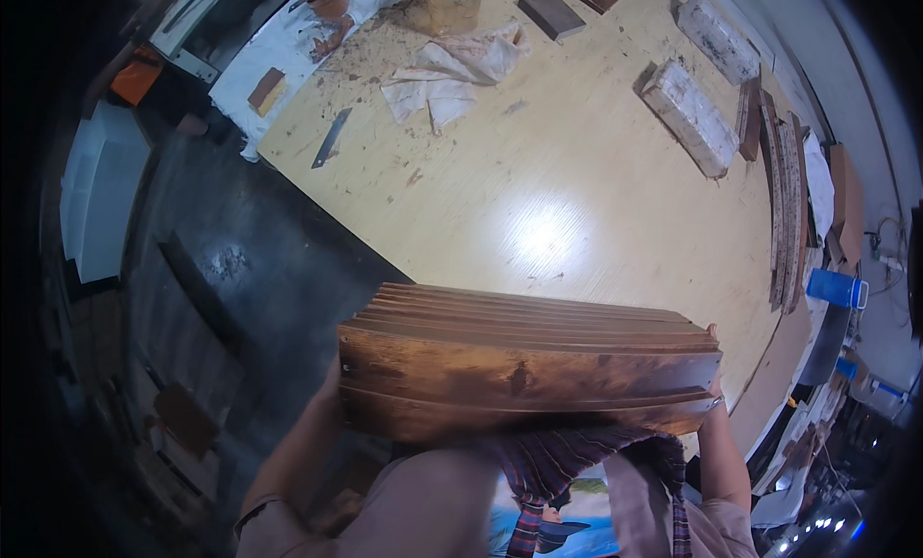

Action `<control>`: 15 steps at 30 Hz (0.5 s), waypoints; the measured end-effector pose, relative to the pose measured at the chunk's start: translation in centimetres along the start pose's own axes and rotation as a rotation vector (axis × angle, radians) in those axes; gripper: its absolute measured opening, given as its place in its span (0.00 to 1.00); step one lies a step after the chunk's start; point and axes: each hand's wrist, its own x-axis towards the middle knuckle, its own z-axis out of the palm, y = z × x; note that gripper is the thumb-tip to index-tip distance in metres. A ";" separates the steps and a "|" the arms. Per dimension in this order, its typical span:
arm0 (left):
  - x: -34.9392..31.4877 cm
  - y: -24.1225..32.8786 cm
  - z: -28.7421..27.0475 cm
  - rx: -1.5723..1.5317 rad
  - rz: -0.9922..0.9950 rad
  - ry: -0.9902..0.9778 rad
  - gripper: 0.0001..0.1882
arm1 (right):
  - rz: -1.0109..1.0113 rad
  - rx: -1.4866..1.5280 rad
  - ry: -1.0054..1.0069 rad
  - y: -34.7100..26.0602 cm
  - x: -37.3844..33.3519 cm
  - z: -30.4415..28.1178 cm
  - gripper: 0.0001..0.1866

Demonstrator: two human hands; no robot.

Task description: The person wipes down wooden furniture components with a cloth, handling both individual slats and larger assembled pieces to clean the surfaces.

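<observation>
A thick stack of brown-stained wooden boards (519,366) is held level in front of my body, at the near edge of the table. The boards lie against each other, their long edges showing as parallel ridges on top. My left hand (333,381) grips the left end, its fingers mostly hidden behind the wood. At the other end, my right hand (715,410) is closed round the stack, with a fingertip showing over the top corner. A striped cloth (577,462) hangs just below the stack, across my front.
The pale wooden table (461,222) carries a crumpled stained rag (447,73), a flat metal blade (332,138) and two wrapped whitish blocks (690,118). Long brown strips (786,207) lie along its right side. Dark floor (260,241) shows left of the table.
</observation>
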 end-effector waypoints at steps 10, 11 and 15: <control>0.2 1.6 1.6 0.060 -0.012 -0.017 0.28 | -0.006 -0.007 0.134 -0.1 -0.5 1.6 0.34; 0.2 1.7 1.7 0.063 -0.010 -0.016 0.28 | -0.019 -0.025 0.145 -0.5 -0.4 2.0 0.35; 0.4 1.8 2.3 0.074 -0.016 -0.025 0.28 | -0.010 -0.076 0.129 -1.7 0.9 1.0 0.34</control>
